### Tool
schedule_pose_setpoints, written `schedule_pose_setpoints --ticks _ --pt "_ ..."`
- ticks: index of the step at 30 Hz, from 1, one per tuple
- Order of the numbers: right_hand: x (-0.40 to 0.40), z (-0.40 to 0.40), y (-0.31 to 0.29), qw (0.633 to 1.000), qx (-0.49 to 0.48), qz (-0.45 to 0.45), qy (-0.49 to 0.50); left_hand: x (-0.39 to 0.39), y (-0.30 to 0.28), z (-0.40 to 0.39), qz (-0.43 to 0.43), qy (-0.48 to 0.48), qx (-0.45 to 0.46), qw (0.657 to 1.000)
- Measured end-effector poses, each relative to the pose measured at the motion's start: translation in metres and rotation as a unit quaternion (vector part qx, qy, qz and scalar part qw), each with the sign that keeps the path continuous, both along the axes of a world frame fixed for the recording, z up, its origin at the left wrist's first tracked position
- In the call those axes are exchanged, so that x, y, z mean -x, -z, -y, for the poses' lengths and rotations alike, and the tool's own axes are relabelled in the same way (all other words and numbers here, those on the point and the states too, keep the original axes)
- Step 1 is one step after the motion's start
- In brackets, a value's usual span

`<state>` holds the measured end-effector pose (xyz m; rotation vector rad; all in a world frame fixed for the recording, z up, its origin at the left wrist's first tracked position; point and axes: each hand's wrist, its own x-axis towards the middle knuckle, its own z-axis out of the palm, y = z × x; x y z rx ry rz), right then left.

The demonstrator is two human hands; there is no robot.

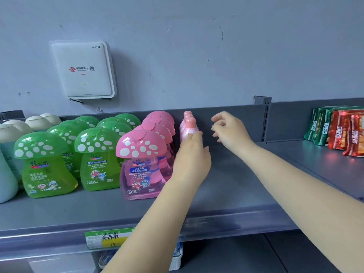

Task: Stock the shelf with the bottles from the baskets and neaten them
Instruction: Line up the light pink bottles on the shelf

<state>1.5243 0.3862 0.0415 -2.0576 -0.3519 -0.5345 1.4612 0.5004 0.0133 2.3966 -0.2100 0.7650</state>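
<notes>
Shelf [226, 186], grey metal, top tier. Stock, from 9 o'clock across:

- Pale rounded bottles [11, 134], far 9 o'clock, part cut off by the frame edge.
- Green mushroom-cap bottles [49, 164], two files running front to back, labels forward.
- Pink mushroom-cap bottles [141, 164], one file just beside the green.
- Plain pink bottles [189, 127], slim caps, a short file toward the back rail at 12 o'clock, just beside the pink mushroom file.
- Snack packets [338, 131], red and green, 3 o'clock, well apart from the bottles.

Hands:

- Your left hand [192, 156] lies with straight fingers against the front plain pink bottle, apparently steadying it.
- Your right hand [230, 129] hovers just to the bottle's 3 o'clock side, fingers loosely curled, holding nothing.

Step in hand, as judged: neatening the plain pink file. No basket can be made out with certainty; something white shows under the shelf at 6 o'clock.

Next move calls for squaring that file with both hands, gently, since the slim bottles look easy to tip, then fetching more stock for the bare stretch at 3 o'clock.
</notes>
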Motion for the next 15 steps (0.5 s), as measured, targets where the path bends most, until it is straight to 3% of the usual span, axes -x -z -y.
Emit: schedule_pose_setpoints --ticks 3,7,10,15 --pt "0.029 0.022 -0.012 0.982 0.154 0.097 0.050 0.005 -0.007 0.007 0.039 0.014 -0.079 0.996" --pt "0.061 0.062 -0.015 0.891 0.377 0.189 0.168 0.003 -0.014 0.028 0.075 0.070 -0.150 0.983" --pt "0.089 0.096 -0.009 0.839 0.464 0.173 0.225 0.006 -0.015 0.057 0.105 0.102 -0.198 0.969" --pt "0.147 0.152 0.016 0.801 0.514 0.110 0.288 0.029 -0.001 0.119 0.142 0.194 -0.237 0.941"
